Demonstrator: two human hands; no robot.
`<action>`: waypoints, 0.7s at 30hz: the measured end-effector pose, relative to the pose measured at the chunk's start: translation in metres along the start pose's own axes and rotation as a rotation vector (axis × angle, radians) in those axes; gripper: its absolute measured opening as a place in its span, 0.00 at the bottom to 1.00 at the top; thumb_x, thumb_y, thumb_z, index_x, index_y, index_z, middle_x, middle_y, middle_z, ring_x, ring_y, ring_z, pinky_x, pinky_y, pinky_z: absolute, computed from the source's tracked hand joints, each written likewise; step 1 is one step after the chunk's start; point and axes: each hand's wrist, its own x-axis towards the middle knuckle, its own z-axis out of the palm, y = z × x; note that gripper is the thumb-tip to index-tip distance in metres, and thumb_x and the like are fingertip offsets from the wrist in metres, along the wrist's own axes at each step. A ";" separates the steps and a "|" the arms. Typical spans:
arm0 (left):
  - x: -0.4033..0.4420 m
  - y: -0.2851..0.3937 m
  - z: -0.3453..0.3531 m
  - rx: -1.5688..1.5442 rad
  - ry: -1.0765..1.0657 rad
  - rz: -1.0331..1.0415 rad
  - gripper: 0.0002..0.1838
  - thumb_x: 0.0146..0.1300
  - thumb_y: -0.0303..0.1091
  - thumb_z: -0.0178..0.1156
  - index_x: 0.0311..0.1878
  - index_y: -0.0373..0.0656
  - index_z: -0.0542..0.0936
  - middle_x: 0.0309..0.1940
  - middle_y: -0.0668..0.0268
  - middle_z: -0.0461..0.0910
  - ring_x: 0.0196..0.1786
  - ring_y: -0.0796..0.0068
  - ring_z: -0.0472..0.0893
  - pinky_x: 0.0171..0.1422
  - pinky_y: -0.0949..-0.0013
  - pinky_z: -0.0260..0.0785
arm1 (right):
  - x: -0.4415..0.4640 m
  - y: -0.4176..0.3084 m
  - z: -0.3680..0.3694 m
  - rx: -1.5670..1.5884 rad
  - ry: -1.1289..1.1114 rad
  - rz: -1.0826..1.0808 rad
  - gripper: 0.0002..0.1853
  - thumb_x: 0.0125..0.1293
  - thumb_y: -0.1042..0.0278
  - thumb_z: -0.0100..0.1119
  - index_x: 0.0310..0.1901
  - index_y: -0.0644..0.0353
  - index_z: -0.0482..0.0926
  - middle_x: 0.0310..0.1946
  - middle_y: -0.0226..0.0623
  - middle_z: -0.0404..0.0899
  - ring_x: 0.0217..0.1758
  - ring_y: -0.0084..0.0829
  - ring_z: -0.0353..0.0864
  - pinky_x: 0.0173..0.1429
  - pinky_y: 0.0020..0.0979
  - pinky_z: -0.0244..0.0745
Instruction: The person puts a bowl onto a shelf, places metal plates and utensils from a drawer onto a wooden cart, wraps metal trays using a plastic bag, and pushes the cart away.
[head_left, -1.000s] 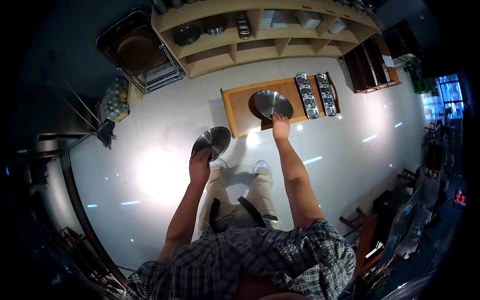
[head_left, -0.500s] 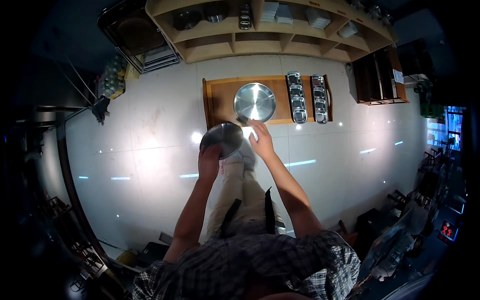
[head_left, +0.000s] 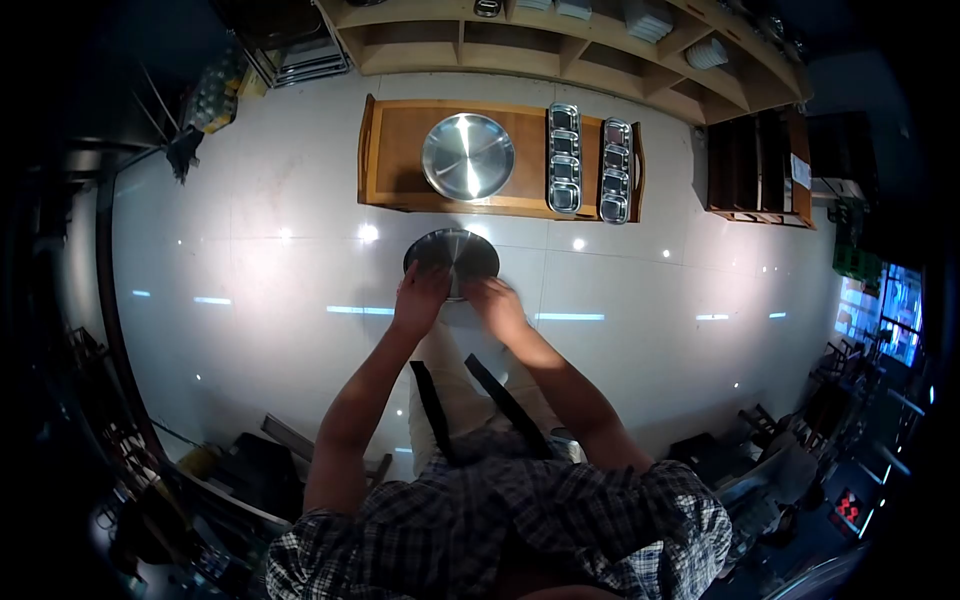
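Note:
A round, shiny metal dish (head_left: pixel 455 248) is held in front of my body, its dark inner face turned up. My left hand (head_left: pixel 422 298) grips its near left rim. On the near right rim is my right hand (head_left: pixel 492 302), fingers curled at the edge and slightly blurred. Beyond them, a second round metal dish (head_left: pixel 468 157) lies on a wooden tray (head_left: pixel 395 150) with raised ends. Right of that dish, two long metal trays with compartments, one nearer (head_left: pixel 565 160) and one at the end (head_left: pixel 615 170), lie side by side.
Wooden shelving (head_left: pixel 520 45) with stacked white dishes (head_left: pixel 707 53) runs along the back. A dark wooden cabinet (head_left: pixel 758 165) stands at the right, folded chairs (head_left: pixel 290 50) at the upper left. Glossy pale floor tiles (head_left: pixel 270 270) lie around me.
My right hand has moved from near the wooden tray's edge to the held dish's rim. The held dish is now centred between both hands, and the view has shifted.

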 end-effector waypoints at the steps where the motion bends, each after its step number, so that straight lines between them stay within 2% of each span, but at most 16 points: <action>1: 0.003 0.015 0.007 0.023 0.029 -0.020 0.15 0.54 0.33 0.53 0.47 0.48 0.77 0.49 0.69 0.77 0.57 0.75 0.73 0.69 0.53 0.55 | -0.005 0.010 -0.004 -0.040 0.091 -0.076 0.11 0.51 0.71 0.56 0.38 0.59 0.81 0.42 0.35 0.80 0.46 0.35 0.77 0.53 0.36 0.72; 7: 0.014 0.081 0.048 -0.150 0.087 -0.177 0.16 0.53 0.30 0.54 0.47 0.45 0.77 0.46 0.67 0.78 0.54 0.70 0.75 0.68 0.53 0.56 | -0.043 0.062 -0.022 -0.023 0.061 -0.113 0.10 0.51 0.71 0.57 0.36 0.61 0.81 0.40 0.36 0.80 0.45 0.36 0.78 0.50 0.34 0.73; 9: 0.016 0.088 0.071 -0.231 0.111 -0.220 0.15 0.52 0.29 0.54 0.46 0.44 0.77 0.45 0.67 0.78 0.53 0.69 0.75 0.68 0.53 0.57 | -0.052 0.076 -0.019 -0.076 0.058 -0.187 0.12 0.51 0.72 0.56 0.38 0.61 0.81 0.42 0.36 0.80 0.47 0.35 0.77 0.57 0.34 0.71; 10: 0.014 0.091 0.090 -0.239 0.177 -0.229 0.14 0.52 0.28 0.54 0.44 0.44 0.78 0.44 0.67 0.78 0.52 0.69 0.75 0.68 0.53 0.56 | -0.057 0.088 -0.013 -0.075 0.062 -0.197 0.12 0.51 0.72 0.56 0.38 0.61 0.81 0.42 0.36 0.80 0.47 0.35 0.77 0.57 0.34 0.71; 12: 0.015 0.093 0.127 -0.290 0.307 -0.254 0.10 0.52 0.27 0.54 0.38 0.43 0.80 0.40 0.66 0.79 0.49 0.69 0.77 0.69 0.53 0.56 | -0.069 0.114 0.004 -0.213 -0.022 -0.296 0.15 0.51 0.72 0.54 0.42 0.60 0.80 0.45 0.36 0.78 0.52 0.34 0.75 0.64 0.35 0.66; 15: 0.012 0.089 0.189 -0.323 0.379 -0.249 0.09 0.51 0.27 0.56 0.36 0.44 0.80 0.38 0.67 0.80 0.48 0.69 0.77 0.69 0.53 0.56 | -0.082 0.154 0.039 -0.224 -0.084 -0.276 0.17 0.52 0.72 0.52 0.46 0.59 0.79 0.49 0.36 0.77 0.56 0.34 0.73 0.69 0.37 0.61; 18: 0.011 0.082 0.253 -0.414 0.377 -0.261 0.09 0.50 0.28 0.57 0.36 0.44 0.81 0.37 0.68 0.80 0.48 0.69 0.77 0.69 0.53 0.56 | -0.089 0.195 0.079 -0.310 -0.082 -0.257 0.16 0.52 0.72 0.56 0.44 0.60 0.80 0.47 0.36 0.78 0.55 0.33 0.74 0.65 0.37 0.65; 21: 0.017 0.073 0.316 -0.365 0.380 -0.218 0.09 0.49 0.27 0.58 0.35 0.44 0.81 0.36 0.68 0.80 0.46 0.70 0.78 0.69 0.53 0.56 | -0.101 0.242 0.128 -0.328 -0.014 -0.219 0.15 0.52 0.72 0.56 0.43 0.60 0.80 0.47 0.36 0.78 0.55 0.33 0.75 0.61 0.36 0.68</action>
